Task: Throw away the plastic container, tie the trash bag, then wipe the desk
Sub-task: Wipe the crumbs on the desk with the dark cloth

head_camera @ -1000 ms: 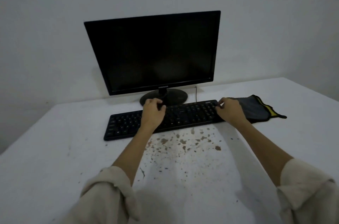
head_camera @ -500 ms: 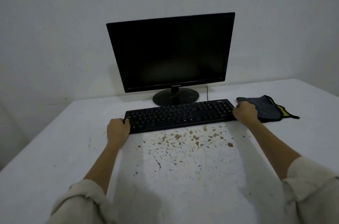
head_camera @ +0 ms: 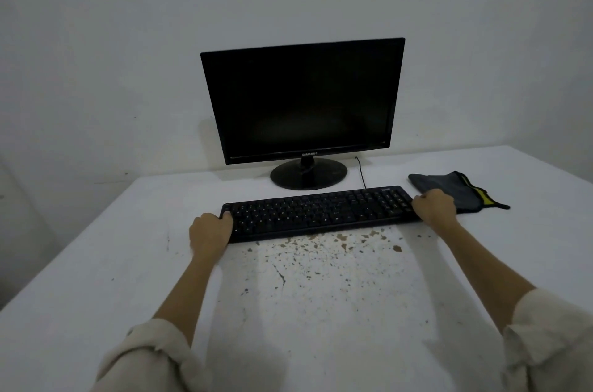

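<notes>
Head view. Left hand [head_camera: 210, 230] now clamps the left end of the black keyboard [head_camera: 319, 212], thumb over the top corner keys. One second ago it sat on the middle keys; half a second ago it was just arriving at this end. Right hand [head_camera: 434, 206] closed round the right end of the keyboard, as in the frame before. Keyboard lies flat on the white tabletop [head_camera: 96, 263], parallel to the far edge, just in front of the monitor [head_camera: 301, 99] base; I cannot tell whether it is lifted at all. Thin cable [head_camera: 361, 172] runs from the keyboard's back edge toward the monitor.

Dark grey cloth [head_camera: 449, 186] with yellow trim lies just beyond the right hand, toward the tabletop's right edge; knuckles overlap its near corner, contact unclear. Brown stains [head_camera: 340, 242] are scattered directly in front of the keyboard, thinning toward the near edge, with a fine crack [head_camera: 278, 273] among them.

Plastic container and trash bag not in view.

Room: wide bare surface to the left of the keyboard up to the left edge. Bare strip to the right past the cloth. Little gap between keyboard and monitor base. Monitor stands close to the far edge, against the wall [head_camera: 96, 55]. Both forearms cross the near part, pale sleeves [head_camera: 150, 356] rolled up.
</notes>
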